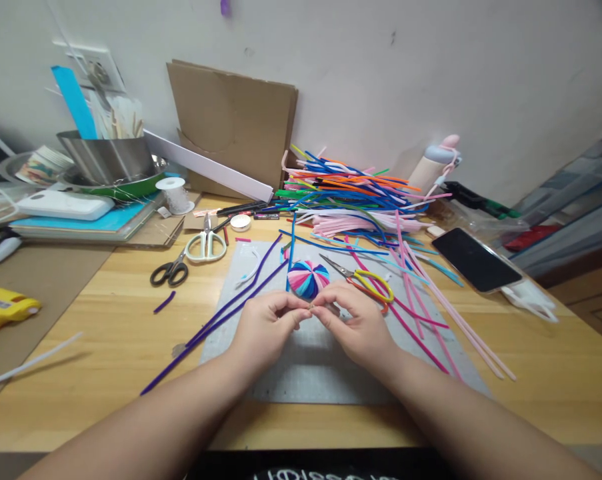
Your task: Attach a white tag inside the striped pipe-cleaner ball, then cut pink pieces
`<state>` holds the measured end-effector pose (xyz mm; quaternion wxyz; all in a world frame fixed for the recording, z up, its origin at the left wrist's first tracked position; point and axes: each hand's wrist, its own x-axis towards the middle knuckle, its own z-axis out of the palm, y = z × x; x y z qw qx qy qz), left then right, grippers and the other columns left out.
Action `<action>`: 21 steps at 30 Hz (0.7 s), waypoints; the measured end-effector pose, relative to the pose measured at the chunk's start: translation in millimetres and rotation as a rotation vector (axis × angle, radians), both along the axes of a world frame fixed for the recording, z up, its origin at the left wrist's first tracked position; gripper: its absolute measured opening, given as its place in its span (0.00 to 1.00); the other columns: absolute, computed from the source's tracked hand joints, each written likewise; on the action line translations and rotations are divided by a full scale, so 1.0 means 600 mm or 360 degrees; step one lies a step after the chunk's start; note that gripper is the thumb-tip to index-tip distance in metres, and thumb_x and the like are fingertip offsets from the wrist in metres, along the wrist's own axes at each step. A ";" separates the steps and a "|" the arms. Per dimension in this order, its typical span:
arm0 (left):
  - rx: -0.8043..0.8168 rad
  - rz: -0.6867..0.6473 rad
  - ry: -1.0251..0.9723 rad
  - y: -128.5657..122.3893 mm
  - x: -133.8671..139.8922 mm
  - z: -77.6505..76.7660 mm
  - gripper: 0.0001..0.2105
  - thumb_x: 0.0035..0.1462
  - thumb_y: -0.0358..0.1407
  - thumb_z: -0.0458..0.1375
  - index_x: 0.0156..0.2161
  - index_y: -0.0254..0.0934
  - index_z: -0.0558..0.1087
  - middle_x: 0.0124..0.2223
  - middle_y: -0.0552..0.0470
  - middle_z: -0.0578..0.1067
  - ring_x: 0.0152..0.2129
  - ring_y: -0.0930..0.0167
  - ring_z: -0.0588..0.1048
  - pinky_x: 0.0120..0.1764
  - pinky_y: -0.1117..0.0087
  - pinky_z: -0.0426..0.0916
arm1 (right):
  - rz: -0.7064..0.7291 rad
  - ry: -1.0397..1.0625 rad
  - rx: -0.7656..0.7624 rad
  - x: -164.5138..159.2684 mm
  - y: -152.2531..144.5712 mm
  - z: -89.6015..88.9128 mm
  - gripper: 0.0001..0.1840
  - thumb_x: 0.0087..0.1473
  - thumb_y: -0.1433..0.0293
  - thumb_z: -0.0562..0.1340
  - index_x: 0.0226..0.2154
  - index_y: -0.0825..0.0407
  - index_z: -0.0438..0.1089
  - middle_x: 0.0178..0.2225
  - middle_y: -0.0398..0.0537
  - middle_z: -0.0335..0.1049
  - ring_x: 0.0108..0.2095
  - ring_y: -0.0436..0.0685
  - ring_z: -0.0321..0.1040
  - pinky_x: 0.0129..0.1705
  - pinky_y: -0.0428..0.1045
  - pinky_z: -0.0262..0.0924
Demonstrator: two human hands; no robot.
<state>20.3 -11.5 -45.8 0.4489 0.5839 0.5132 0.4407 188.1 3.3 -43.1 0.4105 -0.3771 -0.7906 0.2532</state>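
L hand (273,320): thumb + index pinched, no gap, tips meeting the other hand's.
R hand (353,317): same pinch, mirrored.
Tiny piece (311,306): btwn both hands' fingertips, mostly hidden; can't tell what it is or which hand has firmer hold. Could slip & get lost, b/c v. little to grip.
Striped ball (307,275): on grey mat (291,383), just beyond fingertips, not gripped; contact w/ R knuckles unclear. Might roll if bumped, b/c round.
Yellow-handled scissors (355,275): beside R hand, blade tips nr ball. Careless reach = poss. nick.
Purple stems (168,367): loose, nr L forearm; could get dragged if arm sweeps L.
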 end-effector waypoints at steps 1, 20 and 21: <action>0.0017 0.0008 0.0019 0.000 0.000 -0.002 0.04 0.49 0.33 0.61 0.27 0.36 0.76 0.26 0.53 0.75 0.21 0.74 0.69 0.26 0.74 0.64 | 0.0005 -0.0004 -0.0016 0.000 0.000 0.000 0.04 0.55 0.71 0.59 0.29 0.50 0.67 0.28 0.45 0.69 0.31 0.55 0.65 0.37 0.52 0.57; -0.0267 0.0041 -0.0251 0.002 0.008 -0.004 0.08 0.45 0.37 0.62 0.27 0.33 0.74 0.20 0.55 0.71 0.17 0.76 0.65 0.23 0.75 0.59 | -0.0036 0.0115 -0.0237 -0.005 0.004 -0.017 0.04 0.54 0.71 0.59 0.28 0.51 0.66 0.27 0.43 0.66 0.30 0.52 0.63 0.34 0.47 0.57; -0.0254 0.0036 -0.0249 0.002 0.009 -0.004 0.08 0.45 0.38 0.62 0.26 0.33 0.74 0.20 0.55 0.71 0.17 0.76 0.65 0.23 0.75 0.59 | -0.0038 0.0117 -0.0223 -0.005 0.004 -0.016 0.04 0.54 0.71 0.58 0.28 0.51 0.66 0.27 0.43 0.66 0.30 0.52 0.63 0.34 0.48 0.57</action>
